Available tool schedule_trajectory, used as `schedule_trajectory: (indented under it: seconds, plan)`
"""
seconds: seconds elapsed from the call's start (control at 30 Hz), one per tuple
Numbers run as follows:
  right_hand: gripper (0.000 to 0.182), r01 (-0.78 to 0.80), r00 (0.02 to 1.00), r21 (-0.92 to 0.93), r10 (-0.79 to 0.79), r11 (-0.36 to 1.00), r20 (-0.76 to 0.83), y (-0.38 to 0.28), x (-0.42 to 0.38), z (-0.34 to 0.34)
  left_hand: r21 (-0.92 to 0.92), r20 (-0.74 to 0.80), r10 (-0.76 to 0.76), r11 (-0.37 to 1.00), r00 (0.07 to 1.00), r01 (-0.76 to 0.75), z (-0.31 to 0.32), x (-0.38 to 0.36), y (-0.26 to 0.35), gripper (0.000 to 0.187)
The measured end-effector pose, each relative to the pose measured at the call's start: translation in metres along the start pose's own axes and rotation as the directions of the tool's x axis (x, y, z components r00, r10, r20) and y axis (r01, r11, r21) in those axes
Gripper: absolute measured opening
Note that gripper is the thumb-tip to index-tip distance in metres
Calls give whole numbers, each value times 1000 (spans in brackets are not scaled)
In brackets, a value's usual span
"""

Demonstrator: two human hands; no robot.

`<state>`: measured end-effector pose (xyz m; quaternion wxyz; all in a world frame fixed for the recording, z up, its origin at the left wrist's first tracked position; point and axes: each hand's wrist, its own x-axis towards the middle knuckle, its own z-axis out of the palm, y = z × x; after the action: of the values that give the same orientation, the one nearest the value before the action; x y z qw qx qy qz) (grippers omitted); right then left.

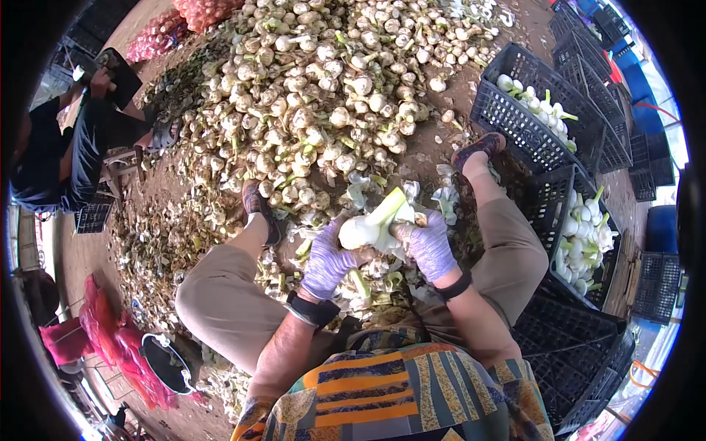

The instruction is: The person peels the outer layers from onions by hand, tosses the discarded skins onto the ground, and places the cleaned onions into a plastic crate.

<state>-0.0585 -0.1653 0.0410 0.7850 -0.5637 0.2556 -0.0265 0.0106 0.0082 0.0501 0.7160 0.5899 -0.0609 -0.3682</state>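
Gripping the garlic head (pixel 358 231) between them, the two hands meet in front of the body, over the litter of peelings that lies between the knees. The left hand (pixel 327 261), in a lilac glove, is clasped around the near left side of the round end, and its fingers bear on the white flesh. The right hand (pixel 428 248), gloved alike, has thumb and fingers closed on the pale outer skin (pixel 403 214) at the stem side (just where the fingertips meet is partly hidden by the loose layers)

The long axis runs on a slant: the bulb end lies toward the left hand and a little nearer the body, while the green stem (pixel 390 204) points up, away from the body and off to the right. So the left hand is the nearer to the round end, and the right hand the nearer to the stem. Neither hand is free of the garlic

Beyond the hands spreads a large heap of garlic (pixel 309 95). On the right stand the far crate (pixel 489 110) and the near crate (pixel 555 198), both holding cleaner white heads. Well apart on the left, a co-worker (pixel 88 143) sits by the heap
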Motion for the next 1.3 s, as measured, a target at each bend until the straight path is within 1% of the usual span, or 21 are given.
schedule_trajectory:
  seconds: [0.07, 0.13, 0.17, 0.27, 0.4, 0.43, 0.47, 0.53, 0.57, 0.6, 0.63, 0.67, 0.73, 0.83, 0.9, 0.93, 1.0, 1.03, 1.07, 1.17, 1.3]
  plan:
    - [22, 47, 998, -63, -49, 997, -27, 23, 11, -10, -77, 3, -37, 996, 999, 37, -2, -1, -3, 74]
    - [19, 322, 945, -570, -290, 756, 150, 53, 24, -23, -317, 99, -130, 936, 987, 155, -7, -1, -5, 73]
    - [15, 37, 997, -126, -44, 991, -57, -5, 4, 9, -349, 56, -99, 930, 994, 112, -3, -3, -4, 67]
    - [11, -256, 967, 228, 253, 939, 44, 1, 0, 5, -440, 97, -130, 884, 987, 159, -14, -6, -18, 65]
    - [8, -247, 969, 500, 221, 830, 112, 15, -5, -8, -615, 225, -24, 772, 974, 161, -19, -3, -17, 62]
    - [14, -176, 972, 321, 217, 931, -95, 40, 4, -23, -727, 44, -104, 679, 994, 103, -13, -8, -8, 64]
    - [14, -176, 971, 319, 217, 932, -98, 31, 5, -21, -683, 335, 53, 702, 941, 203, -20, -2, -5, 70]
    - [25, -111, 988, 49, 116, 993, -105, 4, 11, -14, -691, 151, 4, 715, 988, 103, -16, -6, -11, 75]
    - [35, 15, 999, -366, 4, 930, 51, 22, 32, -31, -697, 140, -32, 706, 990, 121, -12, -8, -11, 76]
    - [35, 19, 999, -362, -3, 932, 45, 19, 38, -31, -701, 131, -68, 699, 989, 141, -8, -10, -12, 78]
    - [35, 181, 949, -859, -314, 478, 26, 17, 42, -30, -703, 154, -87, 691, 984, 171, -7, -9, -13, 74]
    - [35, 108, 818, -973, -538, -203, 202, 12, 44, -28, -701, 157, -82, 693, 984, 169, -10, -5, -15, 74]
    - [30, 66, 864, -994, -493, -93, 103, -7, 39, -33, -478, 319, -17, 861, 948, 176, -20, 6, -18, 80]
    - [32, 391, 888, -676, -449, 624, 100, -19, 22, -39, -280, 67, 18, 960, 998, 2, 3, 3, 5, 73]
    - [24, 152, 985, -274, -121, 950, 126, -34, 0, -19, -71, -34, 154, 985, 987, -156, 11, 8, -2, 83]
    - [20, -103, 984, -25, 106, 994, 141, -48, -15, -7, 76, -49, 340, 939, 939, -336, 13, 8, -15, 85]
    - [20, 21, 1000, -371, -16, 928, 17, -19, -5, -5, 358, 24, 438, 836, 898, -417, 11, 12, -27, 84]
    - [22, -206, 979, 241, 200, 948, 50, -19, -13, -6, 531, 76, 560, 678, 825, -509, 11, 13, -28, 83]
    - [22, -206, 978, 234, 200, 950, 53, -28, -17, 1, 528, 70, 564, 679, 823, -510, 11, 10, -25, 83]
    - [24, 224, 975, 57, -223, 973, -9, -30, -16, 7, 100, -161, 52, 994, 986, -36, 6, -2, 6, 56]
    - [37, 504, 862, -335, -485, 796, 146, -16, -10, -6, 51, -289, -9, 998, 957, 25, -4, 2, 12, 28]
